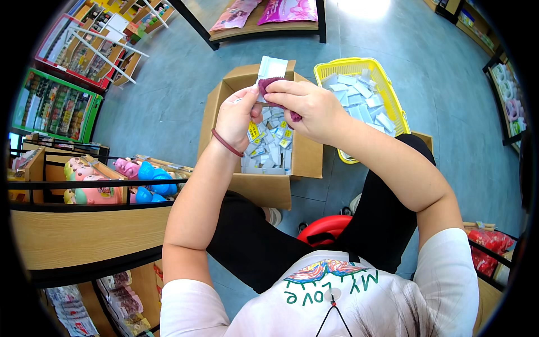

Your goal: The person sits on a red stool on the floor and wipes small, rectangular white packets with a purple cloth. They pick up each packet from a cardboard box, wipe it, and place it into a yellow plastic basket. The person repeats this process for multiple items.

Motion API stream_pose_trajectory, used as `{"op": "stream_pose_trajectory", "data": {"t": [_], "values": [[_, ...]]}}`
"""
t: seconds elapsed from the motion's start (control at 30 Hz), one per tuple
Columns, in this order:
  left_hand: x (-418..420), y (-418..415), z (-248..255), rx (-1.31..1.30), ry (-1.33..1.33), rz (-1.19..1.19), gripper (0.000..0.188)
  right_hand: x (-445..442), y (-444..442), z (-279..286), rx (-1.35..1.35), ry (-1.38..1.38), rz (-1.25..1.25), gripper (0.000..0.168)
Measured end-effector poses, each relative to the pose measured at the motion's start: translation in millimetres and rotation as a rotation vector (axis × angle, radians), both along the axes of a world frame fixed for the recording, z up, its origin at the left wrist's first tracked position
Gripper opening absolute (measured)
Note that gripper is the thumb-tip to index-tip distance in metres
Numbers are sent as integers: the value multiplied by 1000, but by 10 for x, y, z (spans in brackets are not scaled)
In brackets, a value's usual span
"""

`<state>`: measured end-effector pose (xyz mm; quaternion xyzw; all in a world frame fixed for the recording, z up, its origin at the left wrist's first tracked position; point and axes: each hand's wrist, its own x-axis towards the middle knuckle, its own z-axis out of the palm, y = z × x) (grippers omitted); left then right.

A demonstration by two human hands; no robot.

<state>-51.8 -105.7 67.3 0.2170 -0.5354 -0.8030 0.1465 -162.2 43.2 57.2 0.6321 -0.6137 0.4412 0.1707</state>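
Observation:
Above an open cardboard box, my left hand grips the lower left edge of a pale plastic label holder. My right hand presses a folded dark purple cloth against the holder's lower part, and one end of the cloth sticks out below my fingers. Many similar holders, some with yellow labels, lie loose in the box. A yellow plastic basket to the right of the box contains many more pale holders.
A red stool is between my legs. Beside my left arm runs a wooden shelf with a black rail and colourful toys. Ahead stands a low display rack with pink packages. Stocked shelves line the far right.

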Motion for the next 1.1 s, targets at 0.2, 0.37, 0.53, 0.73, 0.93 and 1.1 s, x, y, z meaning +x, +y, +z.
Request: {"op": "stream_pose_trajectory", "data": {"t": [0.2, 0.37, 0.53, 0.73, 0.93, 1.1], "values": [[52, 23, 41, -70, -4, -59, 16, -124, -54, 51, -84, -29, -72, 25], [49, -20, 55, -98, -44, -79, 15, -187, -57, 86, -79, -5, -70, 22], [103, -83, 59, -161, -76, -41, 15, -177, -8, 64, 24, 8, 121, 19], [161, -115, 109, -268, -136, -61, 21, -474, -9, 50, 60, -321, -61, 20], [165, -178, 89, -277, -160, 14, 21, -445, 39, 123, -13, -798, 10, 22], [98, -64, 67, -54, -78, -59, 20, -111, -39, 27, 65, -372, 63, 41]]}}
